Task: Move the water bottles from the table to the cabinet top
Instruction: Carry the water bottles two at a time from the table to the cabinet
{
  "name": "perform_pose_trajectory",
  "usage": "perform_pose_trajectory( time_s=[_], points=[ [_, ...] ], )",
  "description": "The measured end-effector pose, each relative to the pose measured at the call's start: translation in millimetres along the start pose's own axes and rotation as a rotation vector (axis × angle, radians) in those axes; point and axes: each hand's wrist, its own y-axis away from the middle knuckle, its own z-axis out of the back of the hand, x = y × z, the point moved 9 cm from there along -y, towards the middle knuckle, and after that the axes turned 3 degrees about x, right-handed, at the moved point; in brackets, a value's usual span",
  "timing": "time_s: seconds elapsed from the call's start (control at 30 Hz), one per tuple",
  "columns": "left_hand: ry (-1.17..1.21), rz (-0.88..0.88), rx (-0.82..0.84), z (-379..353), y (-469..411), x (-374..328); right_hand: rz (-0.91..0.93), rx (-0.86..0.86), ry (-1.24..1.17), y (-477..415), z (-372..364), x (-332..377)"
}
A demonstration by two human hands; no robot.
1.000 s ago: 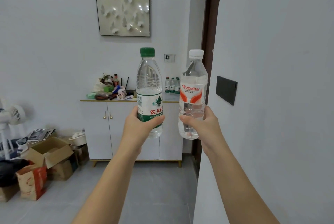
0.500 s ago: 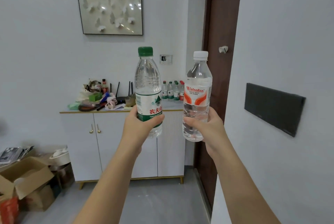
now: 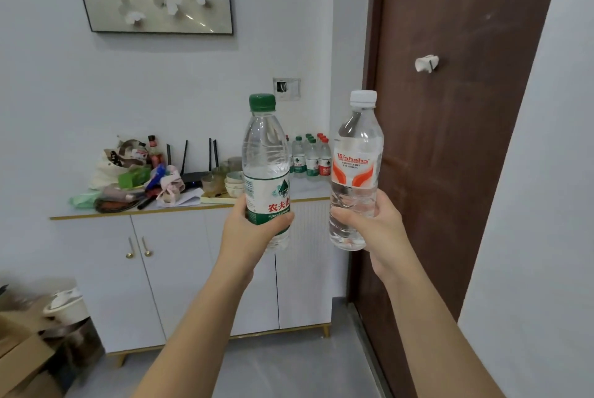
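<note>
We're closer to the cabinet point(image 3: 180, 269) than half a second ago, so it fills more of the view. Our left hand point(image 3: 254, 230) has its grip wrapped round the green-cap bottle point(image 3: 265, 166) and our right hand point(image 3: 376, 230) round the white-cap bottle point(image 3: 356, 156), both upright in mid-air. On the cabinet top point(image 3: 308, 188) there's clutter point(image 3: 135, 179) on the left and stored bottles point(image 3: 310, 156) at the back right. A bare strip runs along the front right edge, by the door point(image 3: 450, 140).

Single head-worn view faces forward, slightly down, toward a nearby cabinet point(image 3: 180, 256) and door point(image 3: 456, 108)
</note>
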Motion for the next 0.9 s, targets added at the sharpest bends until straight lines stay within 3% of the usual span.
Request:
perform_pose_trajectory(
  time_s=[0.63, 0.9],
  points=[
    [-0.041, -0.016, -0.059, -33.2, -273.6, 117.0, 0.019, -0.003, -0.030, -306.6, -17.0, -113.4],
    [-0.030, 0.026, -0.063, -43.3, -361.3, 170.4, 0.000, 0.002, -0.015, -382.9, -25.3, -163.1]
  ],
)
